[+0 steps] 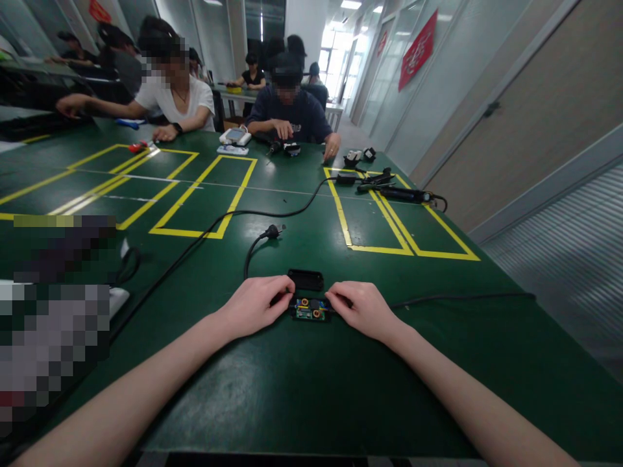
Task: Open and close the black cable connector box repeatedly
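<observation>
Green printed circuit board (305,315), carrying copper-coloured ring coils, is lying component side up in a shallow black plastic casing half (311,320) on the green-topped table (311,402), directly between the two hands. We are noting a separate black rectangular plastic shell (305,279) lying just beyond it. The left hand (260,301) is working at the board's left end, its grip narrow, thumb and forefinger close together. The right hand (360,308) is matching it at the right end, equally narrow, with a thin black flexible cable (462,297) running off to the right. Whether either grip is clamping a lead or the casing edge, we cannot tell; the fingertips are hiding the contact. A black moulded plug with metal pins (271,232) is lying beyond the left hand. We are judging the step in hand to be adjusting the board and its end leads. The next move, in our view, is calling for even, light pressure at both ends, keeping the coils untouched.
</observation>
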`<state>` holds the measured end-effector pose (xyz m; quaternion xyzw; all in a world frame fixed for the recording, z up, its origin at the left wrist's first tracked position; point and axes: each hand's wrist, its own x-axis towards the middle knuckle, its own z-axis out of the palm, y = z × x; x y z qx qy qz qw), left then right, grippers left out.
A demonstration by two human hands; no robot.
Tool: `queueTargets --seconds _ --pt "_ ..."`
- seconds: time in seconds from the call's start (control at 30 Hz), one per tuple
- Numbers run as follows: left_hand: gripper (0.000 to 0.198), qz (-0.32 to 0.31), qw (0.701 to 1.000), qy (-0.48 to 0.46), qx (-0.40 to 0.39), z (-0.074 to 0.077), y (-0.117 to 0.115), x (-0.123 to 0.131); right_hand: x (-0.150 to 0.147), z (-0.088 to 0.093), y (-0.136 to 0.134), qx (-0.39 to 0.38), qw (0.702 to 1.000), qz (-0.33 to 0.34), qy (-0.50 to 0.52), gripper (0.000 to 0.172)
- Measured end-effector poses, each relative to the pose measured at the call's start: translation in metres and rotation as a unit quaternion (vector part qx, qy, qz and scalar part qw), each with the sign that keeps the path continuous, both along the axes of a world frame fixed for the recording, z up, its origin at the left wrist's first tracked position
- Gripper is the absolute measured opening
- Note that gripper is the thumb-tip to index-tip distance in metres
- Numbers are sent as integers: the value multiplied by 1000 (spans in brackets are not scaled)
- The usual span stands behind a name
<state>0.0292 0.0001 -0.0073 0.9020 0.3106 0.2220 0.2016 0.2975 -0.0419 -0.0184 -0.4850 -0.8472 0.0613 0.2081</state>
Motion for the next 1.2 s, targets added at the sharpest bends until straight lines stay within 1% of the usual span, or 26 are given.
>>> queueTargets --seconds 0.07,0.2,0.37,0.43,0.5,0.53,0.57,0.63,0.7,0.83,0.93,1.03,1.2 --pt "9 7 1000 3 3 0 0 0 -2 -1 0 8 1000 -16 -9 30" --pt "7 21 999 27 16 2 1 0 -6 -1 1 -3 998 -47 -31 29" --pt "18 26 998 40 47 3 3 -2 -8 1 1 -17 995 -84 -41 27" --pt "26 20 998 42 52 3 3 -2 -8 3 0 -19 994 -96 -38 22" --pt "41 5 997 51 56 2 2 -2 -8 4 0 -11 994 -103 -31 16" --pt "49 -3 997 56 59 1 2 -2 -8 3 0 -5 994 -101 -26 17" --pt "57 -12 996 60 62 0 1 -2 -7 3 0 3 995 -96 -21 23" --pt "62 -27 995 62 67 -2 0 -2 -7 1 0 23 997 -75 -14 35" --pt "56 -37 995 60 69 -3 -1 -2 -7 -1 1 46 998 -50 -9 38" --pt "42 -47 995 52 72 -2 -1 -1 -8 -3 2 59 998 -18 -2 31" --pt "40 -48 994 45 83 -1 -2 -1 -8 -1 2 49 998 -13 32 24" --pt "39 -52 994 42 86 -1 -2 -1 -8 2 1 58 996 -10 60 17" --pt "38 -56 994 46 83 -1 -1 -1 -7 3 -1 77 992 1 97 15"
